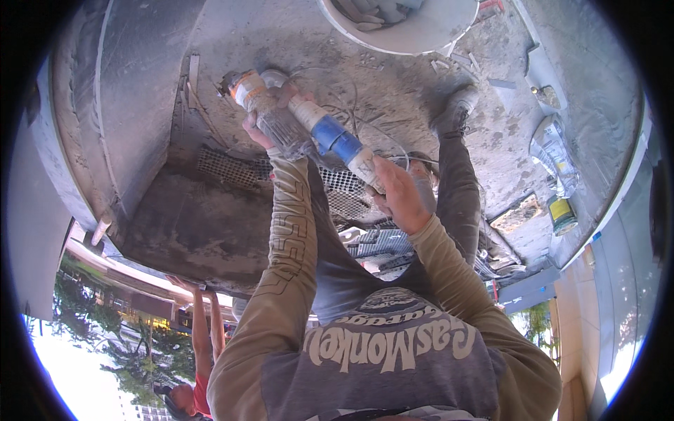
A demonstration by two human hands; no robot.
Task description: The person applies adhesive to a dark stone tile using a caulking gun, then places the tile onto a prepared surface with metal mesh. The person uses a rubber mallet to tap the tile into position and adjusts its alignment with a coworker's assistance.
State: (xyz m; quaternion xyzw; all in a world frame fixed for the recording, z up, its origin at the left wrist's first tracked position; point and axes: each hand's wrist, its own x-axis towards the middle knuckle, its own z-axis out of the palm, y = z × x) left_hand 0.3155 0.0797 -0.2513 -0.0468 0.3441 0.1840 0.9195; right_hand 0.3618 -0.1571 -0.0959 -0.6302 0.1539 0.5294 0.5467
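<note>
A long, dusty hand-held power tool point(337, 139) lies slantwise in front of me, with a white barrel and a blue band round its middle. Its far-left end has an orange and white part beside a rounded grey piece. My left hand point(257, 130) is closed round that end, next to a grey ribbed part; some of its fingers are hidden. At the near end of the barrel, my right hand point(404, 193) grips the white tail between thumb and fingers. What the tool's tip touches cannot be made out.
A white bucket point(421, 49) with broken pieces stands ahead. A thin cable point(354, 98) loops over the rough, dusty floor. Perforated mats point(344, 191) lie under my legs. A green and yellow can point(562, 216) and a crumpled bag point(554, 151) are at right. Another person point(200, 396) reaches up at lower left.
</note>
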